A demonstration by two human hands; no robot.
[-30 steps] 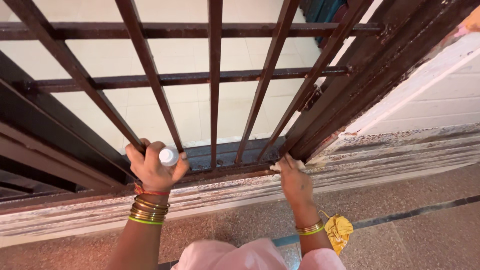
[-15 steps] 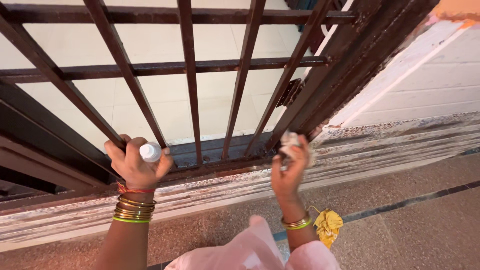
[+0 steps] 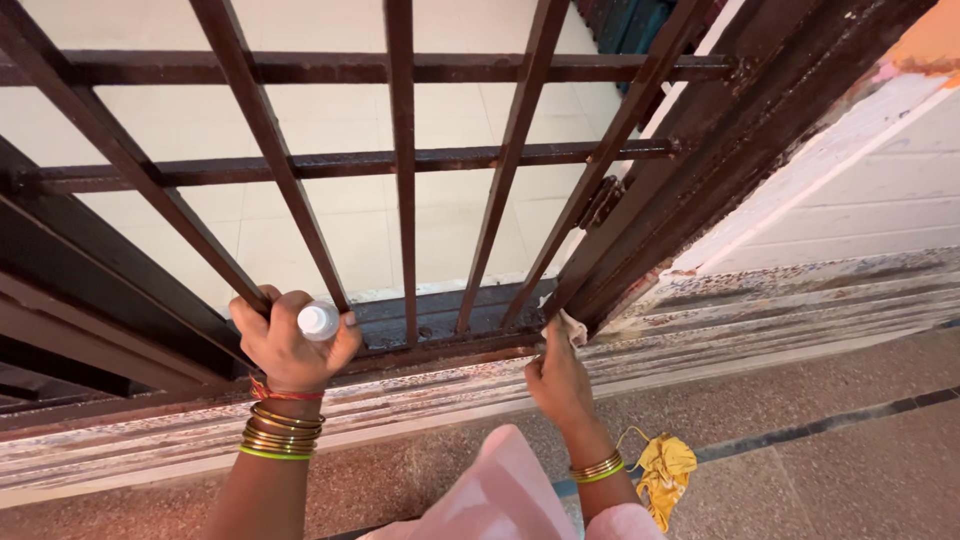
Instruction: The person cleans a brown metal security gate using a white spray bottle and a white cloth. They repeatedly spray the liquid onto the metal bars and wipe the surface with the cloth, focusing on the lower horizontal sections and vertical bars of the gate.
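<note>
Two raised arms, left hand fisted around white-capped bottle, right hand pinching cloth against gate

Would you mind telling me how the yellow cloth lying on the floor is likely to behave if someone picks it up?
The yellow cloth lies crumpled in soft folds on the stone floor, so it would probably hang limp and floppy. It looks thin, so likely light for its size. A loose strand curls from one side, which might trail or snag. It seems unlikely to roll or slip.
</note>
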